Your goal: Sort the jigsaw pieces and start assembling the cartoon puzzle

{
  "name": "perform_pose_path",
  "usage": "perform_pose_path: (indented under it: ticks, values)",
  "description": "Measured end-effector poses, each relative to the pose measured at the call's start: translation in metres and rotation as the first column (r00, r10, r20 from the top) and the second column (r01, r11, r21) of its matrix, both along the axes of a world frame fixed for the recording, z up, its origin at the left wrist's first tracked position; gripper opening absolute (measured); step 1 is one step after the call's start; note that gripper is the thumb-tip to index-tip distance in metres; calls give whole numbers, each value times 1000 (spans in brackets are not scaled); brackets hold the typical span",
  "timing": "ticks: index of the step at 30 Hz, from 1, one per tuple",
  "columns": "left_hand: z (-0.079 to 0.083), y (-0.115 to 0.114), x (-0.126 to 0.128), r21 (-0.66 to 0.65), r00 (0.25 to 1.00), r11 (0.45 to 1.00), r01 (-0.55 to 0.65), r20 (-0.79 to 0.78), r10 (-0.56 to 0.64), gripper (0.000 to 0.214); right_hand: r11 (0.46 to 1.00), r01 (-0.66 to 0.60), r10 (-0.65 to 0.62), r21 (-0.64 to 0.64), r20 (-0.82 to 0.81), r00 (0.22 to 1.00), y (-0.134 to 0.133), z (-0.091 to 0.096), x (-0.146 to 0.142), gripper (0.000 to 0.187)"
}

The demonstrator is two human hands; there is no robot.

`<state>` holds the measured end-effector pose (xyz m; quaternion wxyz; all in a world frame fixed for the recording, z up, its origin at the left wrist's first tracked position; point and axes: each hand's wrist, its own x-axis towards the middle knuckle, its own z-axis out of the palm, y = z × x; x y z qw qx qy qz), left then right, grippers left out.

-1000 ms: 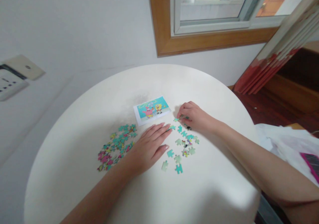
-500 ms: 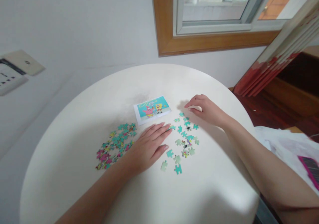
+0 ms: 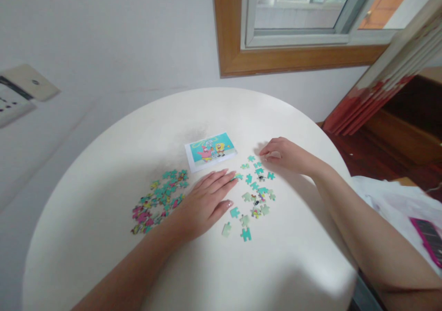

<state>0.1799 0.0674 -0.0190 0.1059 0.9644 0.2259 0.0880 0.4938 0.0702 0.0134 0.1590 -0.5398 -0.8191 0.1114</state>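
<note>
My left hand [image 3: 210,200] lies flat on the white table with its fingers stretched out. A teal and yellow puzzle piece [image 3: 239,176] shows at its fingertips. To the right of this hand, several loose teal and pale green puzzle pieces [image 3: 254,186] are spread out. Beyond their far end, my right hand [image 3: 285,154] is low over the table, thumb and index finger curled together; whether a piece is between them is hidden. A denser pile of mixed puzzle pieces [image 3: 160,198], teal, pink and yellow, lies left of my left hand, partly covered by it.
A cartoon picture card [image 3: 211,151] lies beyond my left hand. The round white table [image 3: 221,103] stands against the wall, under a wood-framed window [image 3: 300,57]. At the right are a white plastic bag [image 3: 383,196] and a pink-edged phone [image 3: 428,237].
My right hand has shifted slightly right and towards me, and its thumb and index finger have come closer together. My left hand stays in place. The view has moved a little.
</note>
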Motion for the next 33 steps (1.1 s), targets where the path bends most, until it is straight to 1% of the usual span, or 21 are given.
perform_pose_path:
  ticks: [9,14,18,23,28,33]
  values:
    - [0,0,1,7,1000,1000,4,-5,-4,49,1000,2,-3,-26,-22,1000,-2,5,-3,24]
    - [0,1,0,7,1000,1000,4,-17,-4,49,995,25,-34,-96,-94,995,-6,10,-6,20]
    - [0,1,1,0,1000,1000,1,-10,-1,49,985,-43,19,-170,-139,990,-12,14,-10,15]
    - [1,1,2,-6,1000,1000,-1,-7,1,48,963,-113,81,-245,-139,987,-14,15,-12,17]
    - [2,1,2,2,1000,1000,1,-26,-1,49,949,-124,86,-288,-141,986,-15,15,-12,18]
    - [1,0,1,13,1000,1000,1,-25,0,49,953,-99,60,-287,-140,988,-15,15,-13,16]
